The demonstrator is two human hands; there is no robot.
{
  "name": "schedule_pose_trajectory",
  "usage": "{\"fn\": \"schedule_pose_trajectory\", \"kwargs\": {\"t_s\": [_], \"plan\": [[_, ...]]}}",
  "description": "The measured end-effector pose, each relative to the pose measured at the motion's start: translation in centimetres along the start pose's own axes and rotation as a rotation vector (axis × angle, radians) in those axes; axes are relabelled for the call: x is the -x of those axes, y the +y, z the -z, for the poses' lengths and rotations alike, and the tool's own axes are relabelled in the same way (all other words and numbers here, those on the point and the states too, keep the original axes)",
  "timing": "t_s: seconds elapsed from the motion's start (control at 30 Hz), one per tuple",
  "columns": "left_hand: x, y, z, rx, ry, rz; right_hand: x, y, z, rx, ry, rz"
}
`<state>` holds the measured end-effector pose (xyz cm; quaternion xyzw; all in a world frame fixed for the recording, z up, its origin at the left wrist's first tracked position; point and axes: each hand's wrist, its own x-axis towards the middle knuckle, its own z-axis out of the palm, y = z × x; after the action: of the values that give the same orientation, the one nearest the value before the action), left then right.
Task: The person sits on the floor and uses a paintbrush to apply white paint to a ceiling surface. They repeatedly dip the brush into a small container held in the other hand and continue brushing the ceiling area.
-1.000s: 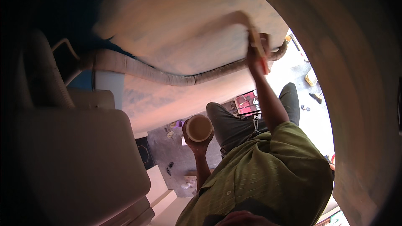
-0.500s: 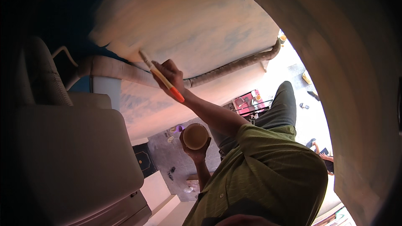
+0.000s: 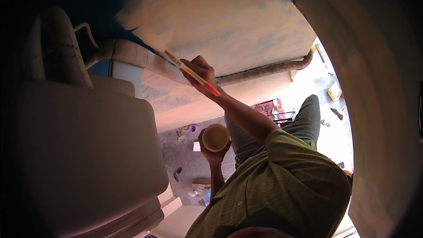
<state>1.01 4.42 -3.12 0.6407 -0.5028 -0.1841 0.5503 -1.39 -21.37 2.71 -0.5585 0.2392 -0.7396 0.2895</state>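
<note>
My right hand (image 3: 200, 72) is closed round a paintbrush (image 3: 198, 78) with a pale handle ending in orange. Its bristle end points up and left, at the wall (image 3: 211, 17) just above a thick pipe (image 3: 145, 57); whether it touches the wall I cannot tell. Pale peach paint covers most of this wall in streaks, and dark blue shows at the upper left. Lower down, my left hand (image 3: 214, 156) grips a round cup (image 3: 216, 138) from below. The cup's open top faces up, and its inside looks pale tan.
A large pale box-like unit (image 3: 88, 141) fills the left side, with a wrapped hose (image 3: 66, 46) above it. Far below on the floor are a purple cup (image 3: 192, 128), a red tray with items (image 3: 269, 106) and a yellowish container (image 3: 335, 91). A curved wall (image 3: 379, 105) rises at right.
The whole view has shifted, so the wall, pipe and box-like unit sit farther right and higher. Against the wall, the brush tip has come slightly down toward the pipe. Both hands keep their holds.
</note>
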Motion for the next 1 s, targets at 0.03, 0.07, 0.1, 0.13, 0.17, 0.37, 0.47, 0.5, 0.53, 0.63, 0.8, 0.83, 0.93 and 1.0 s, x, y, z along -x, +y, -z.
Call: {"fn": "schedule_pose_trajectory", "kwargs": {"t_s": [0.03, 0.07, 0.1, 0.13, 0.17, 0.37, 0.47, 0.5, 0.53, 0.63, 0.8, 0.83, 0.93, 1.0], "plan": [[0.1, 0.0, 0.1, 0.0, 0.0, 0.004, 0.0, 0.1, -0.3, 0.017, -0.015, 0.005], [0.2, -0.2, 0.2, -0.006, 0.003, 0.013, 0.1, 0.2, -0.5, 0.035, -0.031, 0.008], [0.3, -0.4, 0.4, -0.011, 0.004, 0.021, 0.1, 0.4, -0.7, 0.053, -0.046, 0.011], [0.2, -0.5, 0.4, -0.01, -0.002, 0.029, 0.1, 0.7, -0.7, 0.064, -0.036, -0.006], [0.1, -0.4, 0.4, -0.024, -0.004, 0.018, -0.1, 1.0, -0.6, 0.077, -0.024, -0.023], [-0.6, -0.3, 0.8, -0.123, 0.003, -0.025, -1.1, 3.6, 6.7, 0.219, 0.088, 0.109], [-1.3, -0.8, 0.0, -0.06, -0.026, -0.062, -1.5, 6.6, 16.6, -0.147, 0.442, -0.064], [-1.4, -0.9, 0.0, -0.037, -0.034, -0.073, -2.0, 6.5, 20.0, -0.128, 0.525, -0.074], [-1.3, -0.9, 0.1, -0.019, -0.037, -0.082, -2.3, 5.1, 22.8, 0.423, 0.488, 0.068], [-1.9, 0.0, -0.9, 0.057, -0.072, -0.072, -2.8, 2.5, 26.2, 0.889, 0.547, 0.123], [-1.8, -0.4, -1.8, 0.086, -0.088, -0.073, -0.8, 2.6, 18.4, 0.545, 0.34, 0.289], [-1.4, -0.5, -1.5, 0.085, -0.095, -0.055, -0.7, 1.2, 15.0, 0.424, 0.297, 0.183], [-1.0, -0.2, -1.0, 0.026, -0.032, -0.054, -2.2, -1.1, 7.3, 0.195, 0.167, 0.139], [-0.5, -0.2, -0.4, 0.003, 0.005, -0.013, -2.9, -1.0, 3.5, 0.131, 0.118, 0.109]]}}
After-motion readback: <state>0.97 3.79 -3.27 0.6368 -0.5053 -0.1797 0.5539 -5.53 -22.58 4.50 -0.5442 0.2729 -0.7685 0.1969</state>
